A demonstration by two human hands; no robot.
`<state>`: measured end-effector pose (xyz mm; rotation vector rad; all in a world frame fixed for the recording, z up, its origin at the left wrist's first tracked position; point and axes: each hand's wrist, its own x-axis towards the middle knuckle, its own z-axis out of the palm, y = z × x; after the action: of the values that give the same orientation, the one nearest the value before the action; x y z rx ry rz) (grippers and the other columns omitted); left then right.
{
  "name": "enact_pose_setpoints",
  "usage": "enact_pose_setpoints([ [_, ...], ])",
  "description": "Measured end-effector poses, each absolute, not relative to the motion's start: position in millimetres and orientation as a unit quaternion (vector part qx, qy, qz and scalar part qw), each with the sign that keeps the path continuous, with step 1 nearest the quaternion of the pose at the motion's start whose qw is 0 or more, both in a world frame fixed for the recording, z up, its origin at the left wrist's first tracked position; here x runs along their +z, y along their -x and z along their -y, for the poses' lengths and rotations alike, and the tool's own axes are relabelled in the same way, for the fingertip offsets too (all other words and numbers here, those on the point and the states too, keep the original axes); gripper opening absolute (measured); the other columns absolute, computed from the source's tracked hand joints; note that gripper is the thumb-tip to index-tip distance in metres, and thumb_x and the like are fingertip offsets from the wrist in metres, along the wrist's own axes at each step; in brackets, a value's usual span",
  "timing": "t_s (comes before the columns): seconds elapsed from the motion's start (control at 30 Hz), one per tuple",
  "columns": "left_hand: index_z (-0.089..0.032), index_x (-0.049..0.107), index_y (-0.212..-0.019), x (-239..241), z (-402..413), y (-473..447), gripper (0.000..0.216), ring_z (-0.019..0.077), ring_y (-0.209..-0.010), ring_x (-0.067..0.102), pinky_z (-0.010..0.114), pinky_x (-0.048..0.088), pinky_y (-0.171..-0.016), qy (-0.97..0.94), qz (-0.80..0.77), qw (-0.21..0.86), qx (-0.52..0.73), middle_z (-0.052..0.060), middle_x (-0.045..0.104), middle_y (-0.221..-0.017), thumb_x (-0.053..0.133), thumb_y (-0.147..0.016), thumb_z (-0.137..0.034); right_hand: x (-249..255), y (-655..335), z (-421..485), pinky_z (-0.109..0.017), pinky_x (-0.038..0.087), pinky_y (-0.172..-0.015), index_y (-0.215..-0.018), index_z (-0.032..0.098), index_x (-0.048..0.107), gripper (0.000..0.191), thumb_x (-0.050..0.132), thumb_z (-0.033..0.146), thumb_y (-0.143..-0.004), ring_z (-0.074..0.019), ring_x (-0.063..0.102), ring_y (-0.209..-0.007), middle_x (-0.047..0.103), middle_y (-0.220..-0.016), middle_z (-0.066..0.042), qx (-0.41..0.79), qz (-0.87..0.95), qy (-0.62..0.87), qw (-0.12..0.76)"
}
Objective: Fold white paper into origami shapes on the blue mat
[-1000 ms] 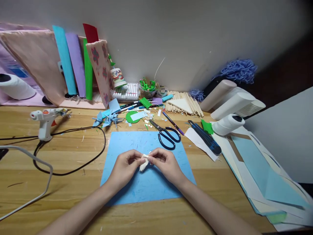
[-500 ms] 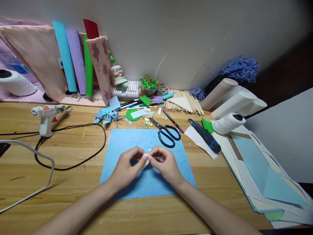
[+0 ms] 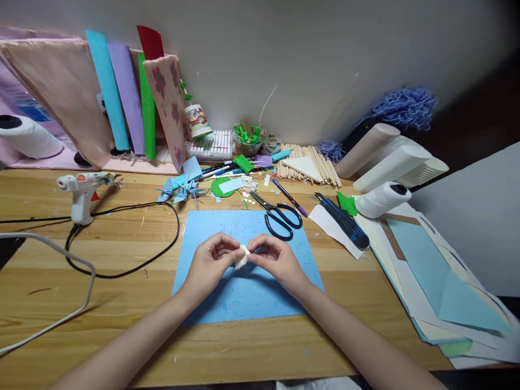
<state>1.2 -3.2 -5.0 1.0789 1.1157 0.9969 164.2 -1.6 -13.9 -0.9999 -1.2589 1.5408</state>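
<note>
A small folded piece of cream paper (image 3: 242, 259) is pinched between my two hands, above the blue sheet (image 3: 247, 306) on the wooden table. My left hand (image 3: 213, 260) grips its left side between thumb and forefinger. From the right, my right hand (image 3: 274, 260) pinches its edge, fingertips close to those of the left. Parts of the paper are hidden behind the fingers. Black-handled scissors (image 3: 280, 216) lie half on the sheet's far edge, their blades pointing away to the left.
A white glue gun (image 3: 83, 197) stands at left with its looping black cord (image 3: 174, 238). Folded blue paper pieces (image 3: 187, 189), a marker (image 3: 289, 196) and a utility knife (image 3: 342, 221) lie beyond the sheet. Wooden sticks (image 3: 309, 165) are at the back, stacked papers (image 3: 430, 271) at right.
Both hands still hold the paper but have shifted slightly; more of it shows now, and the right fingers are straighter. The whole view has moved a little.
</note>
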Motion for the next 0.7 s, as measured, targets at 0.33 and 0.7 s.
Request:
enact_pose_setpoints([
  [0.33, -0.015, 0.063, -0.067, -5.5, 3.0, -0.2, 0.009, 0.0136, -0.067, 0.060, 0.022, 0.047, -0.064, -0.493, -0.487, 0.574, 0.437, 0.001, 0.065, -0.070, 0.069, -0.065, -0.022, -9.7, -163.1, 4.9, -0.030, 0.049, -0.076, -0.073, 0.019, 0.062, 0.007, 0.067, 0.022, -0.070, -0.0163, 0.059, -0.086, 0.061, -0.086, -0.004, 0.587, 0.541, 0.390, 0.459],
  [0.7, -0.014, 0.063, -0.070, -6.4, 2.2, -1.4, 0.014, 0.0137, -0.067, 0.061, 0.021, 0.048, -0.063, -0.486, -0.510, 0.567, 0.428, 0.002, 0.066, -0.070, 0.071, -0.063, -0.024, -13.8, -164.8, 3.4, -0.028, 0.050, -0.072, -0.073, 0.018, 0.064, 0.007, 0.066, 0.024, -0.071, -0.0157, 0.059, -0.080, 0.061, -0.080, -0.004, 0.563, 0.533, 0.426, 0.467],
])
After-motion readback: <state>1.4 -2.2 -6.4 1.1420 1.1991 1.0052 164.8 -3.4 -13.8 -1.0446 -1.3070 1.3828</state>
